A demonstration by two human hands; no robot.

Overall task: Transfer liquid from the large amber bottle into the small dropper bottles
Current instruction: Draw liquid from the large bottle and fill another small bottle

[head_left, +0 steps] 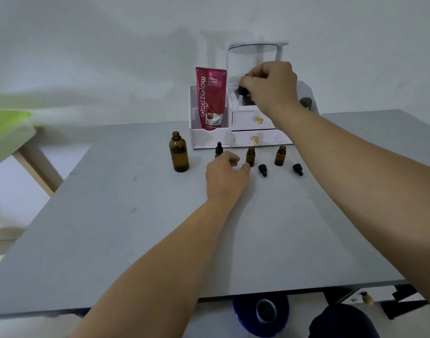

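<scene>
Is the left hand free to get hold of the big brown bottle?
Probably yes: the left hand rests just right of the big bottle, with only bare table between them.

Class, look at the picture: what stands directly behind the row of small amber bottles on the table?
A white drawer organiser holding a pink tube. The right hand, holding a dropper, covers its upper middle, so what sits there cannot be seen.

Amber-brown glass marks the large bottle [179, 154] and two small dropper bottles [250, 156], their loose dropper caps [263, 169] black, on a plain grey table [135, 228] before a white organiser [209, 137] with gold drawer knobs [259, 120] holding a magenta tube [211, 98] lettered in white.
</scene>
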